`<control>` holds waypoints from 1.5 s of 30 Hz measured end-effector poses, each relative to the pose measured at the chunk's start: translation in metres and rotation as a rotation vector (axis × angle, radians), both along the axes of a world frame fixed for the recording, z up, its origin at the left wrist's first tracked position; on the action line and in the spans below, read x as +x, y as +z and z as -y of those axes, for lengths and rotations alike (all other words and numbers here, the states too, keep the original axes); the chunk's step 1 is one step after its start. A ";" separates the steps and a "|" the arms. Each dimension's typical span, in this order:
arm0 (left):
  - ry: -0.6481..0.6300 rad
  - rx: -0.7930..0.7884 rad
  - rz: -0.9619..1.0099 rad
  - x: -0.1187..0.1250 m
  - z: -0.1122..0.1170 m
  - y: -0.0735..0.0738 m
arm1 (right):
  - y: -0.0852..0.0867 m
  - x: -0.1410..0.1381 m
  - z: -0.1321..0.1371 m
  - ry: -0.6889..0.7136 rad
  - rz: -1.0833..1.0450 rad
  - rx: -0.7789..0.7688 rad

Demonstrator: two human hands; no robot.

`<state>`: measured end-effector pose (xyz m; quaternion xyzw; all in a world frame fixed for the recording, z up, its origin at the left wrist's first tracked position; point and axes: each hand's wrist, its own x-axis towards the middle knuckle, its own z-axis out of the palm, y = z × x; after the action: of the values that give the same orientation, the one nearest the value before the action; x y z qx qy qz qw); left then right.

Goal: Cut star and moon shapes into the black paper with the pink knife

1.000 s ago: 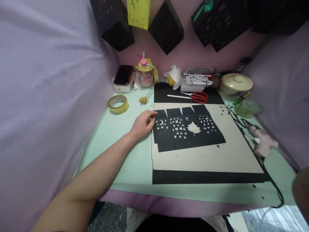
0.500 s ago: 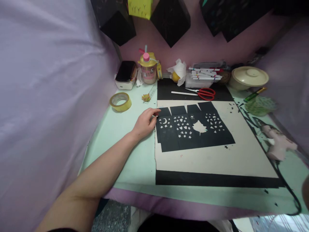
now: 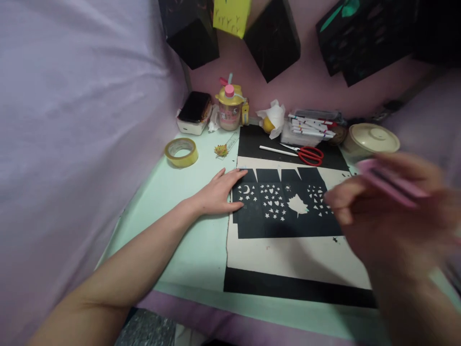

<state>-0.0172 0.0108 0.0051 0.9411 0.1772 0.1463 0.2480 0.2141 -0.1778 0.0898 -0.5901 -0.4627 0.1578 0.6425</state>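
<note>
My left hand (image 3: 218, 194) lies with its fingers spread over the left edge of a black paper sheet (image 3: 252, 227). The sheet has several cut-out shapes: a moon, stars, hearts, a leaf and small triangles, with notched flaps along its far edge. Raised above the sheet's right end, my right hand (image 3: 392, 235) is closed around a pink utility knife (image 3: 391, 182) with a dark slot. Motion blurs this hand, and its blade does not show clearly. Beneath the sheet is a pale board (image 3: 281, 254).
Red-handled scissors (image 3: 310, 155) and a white pen (image 3: 275, 151) lie beyond the sheet. Yellow tape (image 3: 194, 156) is at left. Behind stand a phone (image 3: 195, 106), a drink cup (image 3: 230, 113), a marker box (image 3: 302, 137) and a lidded bowl (image 3: 372, 139). Black boxes (image 3: 275, 43) hang above.
My right hand has come in from the right edge with the pink utility knife. My left fingers have spread further onto the black sheet. The view has shifted and tilted slightly.
</note>
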 end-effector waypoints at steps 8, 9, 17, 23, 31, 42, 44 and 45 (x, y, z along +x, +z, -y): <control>-0.020 0.056 -0.087 0.002 0.006 -0.007 | -0.057 -0.026 -0.028 0.268 -0.208 -0.365; -0.015 0.067 -0.074 0.003 0.007 -0.007 | -0.061 -0.025 -0.030 0.261 -0.162 -0.388; -0.074 0.102 -0.072 0.005 0.012 -0.008 | -0.075 -0.034 -0.042 0.162 0.032 -0.469; -0.103 0.111 -0.163 0.007 0.013 -0.012 | -0.082 -0.033 -0.041 0.106 0.064 -0.396; -0.054 0.061 -0.118 0.007 0.009 -0.018 | -0.088 -0.037 -0.038 0.050 0.152 -0.336; -0.066 0.106 -0.217 0.007 0.010 -0.015 | -0.080 -0.042 -0.040 -0.013 0.185 -0.007; -0.069 0.102 -0.236 0.007 0.010 -0.013 | -0.078 -0.042 -0.039 -0.016 0.210 -0.039; -0.068 0.100 -0.242 0.007 0.010 -0.012 | -0.076 -0.042 -0.039 -0.019 0.221 -0.070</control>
<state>-0.0105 0.0005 -0.0069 0.9685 0.1662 0.0319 0.1824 0.1718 -0.1386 0.0137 -0.6304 -0.5191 0.1018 0.5681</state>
